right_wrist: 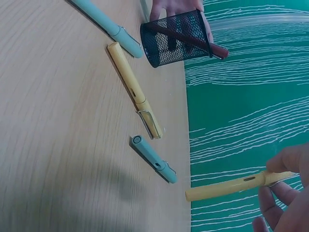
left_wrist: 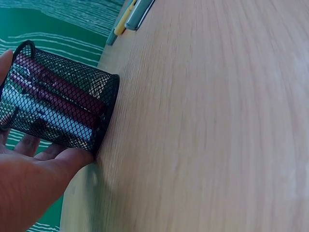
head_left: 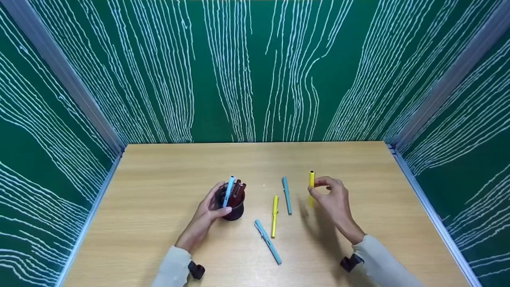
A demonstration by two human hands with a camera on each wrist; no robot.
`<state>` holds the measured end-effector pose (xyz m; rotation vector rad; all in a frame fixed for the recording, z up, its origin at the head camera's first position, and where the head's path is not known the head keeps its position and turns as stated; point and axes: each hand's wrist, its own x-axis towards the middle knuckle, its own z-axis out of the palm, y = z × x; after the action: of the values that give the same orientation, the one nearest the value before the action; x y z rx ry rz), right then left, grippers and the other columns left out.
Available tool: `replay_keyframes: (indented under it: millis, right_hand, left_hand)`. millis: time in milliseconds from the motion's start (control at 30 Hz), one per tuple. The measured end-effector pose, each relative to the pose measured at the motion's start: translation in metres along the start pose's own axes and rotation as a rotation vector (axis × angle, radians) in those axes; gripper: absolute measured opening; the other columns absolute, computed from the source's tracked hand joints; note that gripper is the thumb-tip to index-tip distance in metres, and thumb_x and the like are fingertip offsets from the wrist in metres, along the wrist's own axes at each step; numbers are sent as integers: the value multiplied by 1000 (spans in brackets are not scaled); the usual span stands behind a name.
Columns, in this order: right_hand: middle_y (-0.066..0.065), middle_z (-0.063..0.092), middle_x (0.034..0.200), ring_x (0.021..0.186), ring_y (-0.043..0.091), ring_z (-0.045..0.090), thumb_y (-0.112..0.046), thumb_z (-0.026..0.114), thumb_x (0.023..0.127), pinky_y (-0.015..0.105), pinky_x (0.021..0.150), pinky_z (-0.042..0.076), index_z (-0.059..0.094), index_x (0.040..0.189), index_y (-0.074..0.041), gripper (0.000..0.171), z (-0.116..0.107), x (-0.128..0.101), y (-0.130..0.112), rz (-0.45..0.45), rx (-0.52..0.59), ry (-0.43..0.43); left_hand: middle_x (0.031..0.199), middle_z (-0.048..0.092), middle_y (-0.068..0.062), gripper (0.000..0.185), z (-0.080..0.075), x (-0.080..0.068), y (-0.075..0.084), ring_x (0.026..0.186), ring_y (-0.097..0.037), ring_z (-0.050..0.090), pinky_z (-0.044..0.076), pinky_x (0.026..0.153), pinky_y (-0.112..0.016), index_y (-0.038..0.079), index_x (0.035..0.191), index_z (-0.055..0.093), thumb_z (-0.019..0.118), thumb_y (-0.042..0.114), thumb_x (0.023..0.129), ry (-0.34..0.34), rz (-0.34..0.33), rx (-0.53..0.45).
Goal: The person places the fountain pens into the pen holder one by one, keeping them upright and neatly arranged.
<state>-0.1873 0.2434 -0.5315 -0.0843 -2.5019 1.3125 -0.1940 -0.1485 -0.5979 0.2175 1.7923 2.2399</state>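
Standing with long axis near vertical, dark-centred end up, one yellow pen (head_left: 312, 180) is pinched right of centre in the head view by thumb and fingertips of the right hand (head_left: 335, 200), forearm (head_left: 382, 259) angled in from lower right. Cup (head_left: 236, 213), left of centre, is gripped by the left hand (head_left: 205, 215). Three loose pens (head_left: 275, 218) are laid between.

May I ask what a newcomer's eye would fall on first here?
Probably the green walls, streaked with wavy white lines, behind and beside the table. Next, the yellow pen upright in the right hand. Then the mesh cup in the left hand, left of three loose pens.
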Motion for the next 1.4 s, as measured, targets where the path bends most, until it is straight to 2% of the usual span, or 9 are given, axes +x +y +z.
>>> replay_keyframes:
  millis: [233,433,667,1000,1233,1400]
  right_hand:
    - [18,78,109,113,35,61,-6,86,93,48,102,47,79,108,2,18,2,0,-3,6,32,-16]
    - [18,78,110,111,31,60,-6,86,93,46,102,45,78,109,2,19,4,0,-7,21,43,-26]
    - [17,77,114,114,34,59,-9,85,95,49,107,45,78,111,0,20,13,0,-14,53,69,-51]
    - [16,78,112,117,40,60,-7,86,94,56,109,45,80,110,-1,18,28,-1,-25,15,102,-67]
    - [14,79,109,113,33,63,-7,88,91,56,105,48,80,106,-1,18,37,-1,-34,-13,106,-49]
    - [14,78,111,115,39,62,-8,88,92,57,106,48,80,109,-1,20,40,-3,-41,-15,124,-60]
  left_hand:
    - [179,31,-15,95,-1,0,-1,164,-37,30,29,131,-52,16,174,32,80,2,94,-2,-6,-16]
    - [179,30,-14,95,1,1,0,165,-36,27,27,131,-52,16,174,32,82,5,94,2,-16,-3]
    - [179,30,-15,96,1,1,0,164,-36,30,30,130,-50,15,174,31,81,3,94,-11,-11,-17]
    - [179,30,-17,95,-1,0,-1,164,-38,30,31,130,-51,17,175,31,81,4,94,-14,-14,-4]
    - [178,30,-16,94,-3,2,-1,165,-35,27,27,132,-52,14,175,29,79,4,97,-35,12,-2]
    - [178,31,-15,93,-2,1,-1,165,-34,28,25,132,-51,14,174,30,80,3,96,-31,17,-7]
